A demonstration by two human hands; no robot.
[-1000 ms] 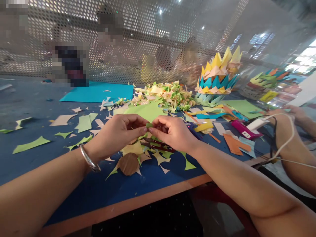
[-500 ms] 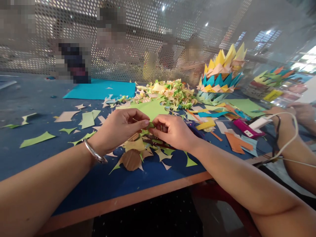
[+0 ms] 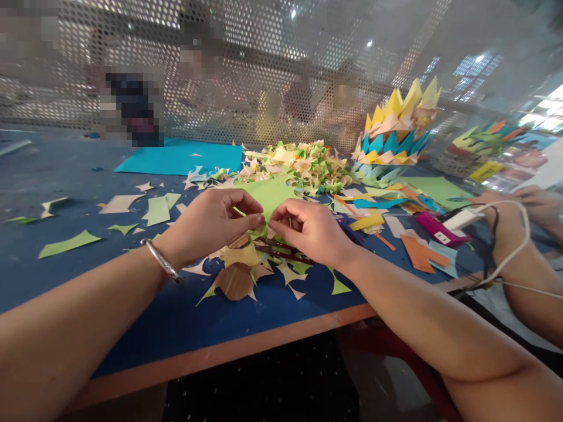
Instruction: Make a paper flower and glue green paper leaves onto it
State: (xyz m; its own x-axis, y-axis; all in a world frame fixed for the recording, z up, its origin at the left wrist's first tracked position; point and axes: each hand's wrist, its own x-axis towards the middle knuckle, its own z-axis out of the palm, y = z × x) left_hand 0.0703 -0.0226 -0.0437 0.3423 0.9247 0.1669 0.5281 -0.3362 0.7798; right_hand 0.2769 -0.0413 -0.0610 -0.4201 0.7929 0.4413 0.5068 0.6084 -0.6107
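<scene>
My left hand (image 3: 215, 225), with a silver bangle on its wrist, is closed in a pinch on a small green paper piece (image 3: 257, 232). Close by on the right, my right hand (image 3: 310, 231) has thumb and forefinger pressed together; whatever sits between them is too small to make out. A narrow gap separates the two sets of fingertips. Below them on the blue table lie a round brown wood-look disc (image 3: 236, 281), a yellow paper piece (image 3: 241, 255) and pointed paper offcuts (image 3: 292, 274). A dark, slim object (image 3: 281, 252) is partly covered there.
Behind my hands are a light green sheet (image 3: 275, 190), a heap of curled paper scraps (image 3: 303, 164) and a blue sheet (image 3: 185, 158). A layered folded-paper piece (image 3: 391, 138) stands at back right. Nearby are a pink power bank (image 3: 440, 228), cables and another person's arm (image 3: 510, 234).
My fingertips have drawn slightly apart. The green paper piece, earlier between both hands, now sits lower at my left fingertips. My left hand has shifted a little left and up.
</scene>
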